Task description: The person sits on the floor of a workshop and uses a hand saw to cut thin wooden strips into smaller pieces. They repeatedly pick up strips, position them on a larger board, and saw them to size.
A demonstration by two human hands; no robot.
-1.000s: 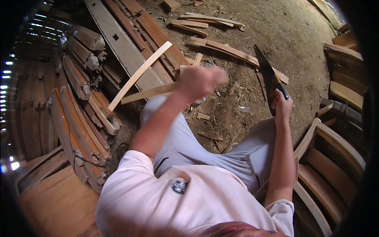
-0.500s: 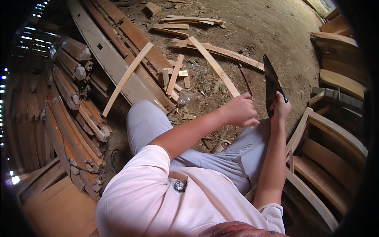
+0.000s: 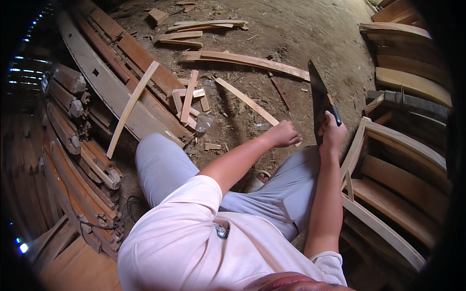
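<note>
My left hand [image 3: 284, 135] is closed around a narrow, light wooden strip [image 3: 246, 101]. Most of the strip slants up and to the left from my fist, and a short end shows on the other side. In my right hand [image 3: 332, 132] is a handsaw [image 3: 319, 92], gripped by its dark handle. Its broad, dark blade stands nearly upright, tip pointing away from me, above my right knee. The saw and the strip are apart.
Offcuts [image 3: 189, 99] and a clear plastic piece [image 3: 204, 122] lie on the dirt floor [image 3: 291, 34]. A long curved plank [image 3: 252, 60] lies beyond. Timber stacks [image 3: 80, 174] stand left, beside long boards [image 3: 104, 77]. Curved wooden frames [image 3: 407, 140] line the right.
The strip's far end has dropped and come nearer, no longer overlapping the long curved plank. The whole view has shifted, moving the surroundings leftward. Both hands keep their hold.
</note>
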